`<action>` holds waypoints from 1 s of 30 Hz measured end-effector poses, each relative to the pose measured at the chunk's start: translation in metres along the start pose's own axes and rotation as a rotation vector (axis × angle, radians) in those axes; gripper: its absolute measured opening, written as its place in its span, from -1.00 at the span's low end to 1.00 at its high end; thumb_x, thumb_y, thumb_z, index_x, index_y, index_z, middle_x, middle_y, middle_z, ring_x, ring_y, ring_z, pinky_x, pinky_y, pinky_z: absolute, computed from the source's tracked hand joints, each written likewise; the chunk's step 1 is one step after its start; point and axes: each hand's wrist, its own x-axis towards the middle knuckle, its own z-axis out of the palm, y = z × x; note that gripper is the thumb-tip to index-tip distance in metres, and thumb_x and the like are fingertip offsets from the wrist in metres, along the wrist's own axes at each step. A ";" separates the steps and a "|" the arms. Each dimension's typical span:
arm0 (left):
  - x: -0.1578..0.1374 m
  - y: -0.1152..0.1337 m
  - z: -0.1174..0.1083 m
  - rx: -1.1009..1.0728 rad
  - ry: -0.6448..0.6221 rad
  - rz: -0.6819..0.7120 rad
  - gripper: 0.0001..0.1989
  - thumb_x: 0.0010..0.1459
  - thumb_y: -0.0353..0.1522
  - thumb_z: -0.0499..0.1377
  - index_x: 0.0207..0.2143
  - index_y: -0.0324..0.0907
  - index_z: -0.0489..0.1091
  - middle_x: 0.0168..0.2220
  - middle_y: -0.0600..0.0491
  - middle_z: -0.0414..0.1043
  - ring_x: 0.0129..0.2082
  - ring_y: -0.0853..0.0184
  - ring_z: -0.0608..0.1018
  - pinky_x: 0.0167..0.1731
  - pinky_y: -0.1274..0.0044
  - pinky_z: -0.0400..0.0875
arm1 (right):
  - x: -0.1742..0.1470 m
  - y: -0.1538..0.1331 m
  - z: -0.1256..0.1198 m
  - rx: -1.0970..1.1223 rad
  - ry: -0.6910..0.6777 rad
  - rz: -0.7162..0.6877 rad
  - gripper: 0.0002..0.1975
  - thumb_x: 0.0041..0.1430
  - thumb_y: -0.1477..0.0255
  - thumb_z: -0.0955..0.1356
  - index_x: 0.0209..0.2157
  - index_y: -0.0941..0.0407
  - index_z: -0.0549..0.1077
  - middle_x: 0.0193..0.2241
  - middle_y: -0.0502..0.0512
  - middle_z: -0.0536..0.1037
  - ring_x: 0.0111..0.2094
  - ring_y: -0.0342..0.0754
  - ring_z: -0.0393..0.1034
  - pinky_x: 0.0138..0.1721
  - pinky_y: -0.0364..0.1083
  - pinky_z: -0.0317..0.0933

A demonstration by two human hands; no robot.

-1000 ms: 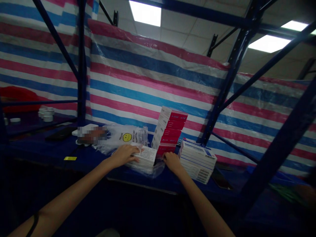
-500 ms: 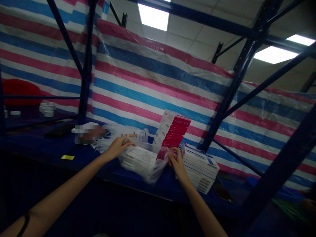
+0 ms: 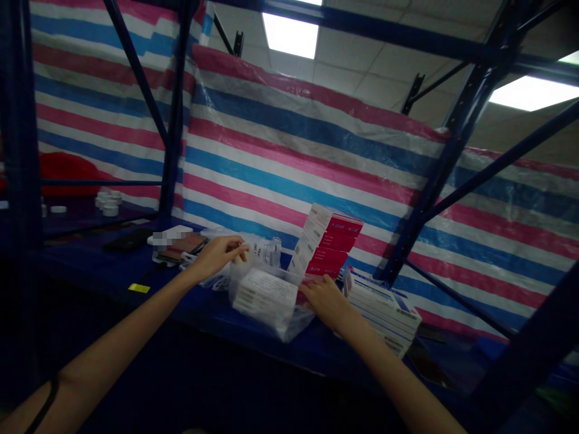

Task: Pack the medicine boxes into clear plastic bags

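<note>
A clear plastic bag [image 3: 289, 328] lies on the blue shelf top with white printed boxes [image 3: 266, 289] inside it. At the bag's upper left edge, my left hand [image 3: 219, 256] is closed, fingers bent and pinching the thin plastic. My right hand [image 3: 326, 298] grips the bag's right edge, its fingertips partly hidden. Just behind that hand rises a tilted stack of red and white boxes [image 3: 332, 244]. To its right, partly behind my forearm, stands a stack of white boxes with blue stripes [image 3: 384, 307].
A small clear bottle [image 3: 275, 250] and a plastic pack stand behind the bag. Further left are a brown flat item [image 3: 187, 247], a black object [image 3: 128, 239], a yellow label [image 3: 139, 288] and white jars [image 3: 110, 208]. Blue rack posts [image 3: 423, 187] frame the shelf; a dark phone-like slab [image 3: 429, 361] lies right.
My right hand has turned inward and moved over the bag's right edge. My left hand's fingers have drawn up and curled at the opening. The view has shifted slightly left.
</note>
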 end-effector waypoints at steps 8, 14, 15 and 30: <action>0.015 0.001 -0.003 -0.057 -0.016 0.062 -0.73 0.09 -0.19 0.07 -0.43 -0.21 0.40 -0.39 0.06 0.45 -0.34 0.34 0.46 -0.32 0.54 0.28 | 0.001 0.008 -0.016 0.176 -0.008 -0.051 -0.74 0.14 0.36 0.29 -0.49 0.22 0.49 -0.48 0.21 0.51 -0.36 0.04 0.38 -0.19 0.00 0.11; 0.025 0.003 0.000 -0.072 0.035 0.105 -0.76 0.06 -0.21 0.12 -0.38 -0.20 0.40 -0.29 0.03 0.38 -0.27 0.33 0.41 -0.27 0.52 0.27 | 0.014 0.026 -0.011 1.318 0.059 0.153 -0.57 0.02 0.09 0.29 -0.58 0.18 0.50 -0.68 0.02 0.41 -0.62 -0.17 0.24 -0.55 -0.18 0.06; 0.025 0.005 0.001 -0.065 0.053 0.132 -0.77 0.06 -0.22 0.12 -0.39 -0.20 0.41 -0.28 0.03 0.37 -0.24 0.33 0.41 -0.25 0.51 0.26 | 0.018 0.026 -0.010 1.518 0.160 0.243 -0.61 -0.07 0.09 0.34 -0.52 0.17 0.52 -0.63 0.03 0.45 -0.59 -0.16 0.27 -0.54 -0.18 0.08; 0.035 0.009 0.042 0.103 -0.008 0.311 -0.79 0.15 -0.23 0.05 -0.29 -0.12 0.40 -0.13 0.00 0.25 -0.07 0.25 0.25 0.00 0.37 0.10 | 0.117 -0.040 0.031 1.847 0.598 0.160 -0.41 -0.34 0.32 0.48 -0.14 0.07 0.42 -0.05 0.07 0.42 -0.01 0.05 0.26 0.02 0.05 0.13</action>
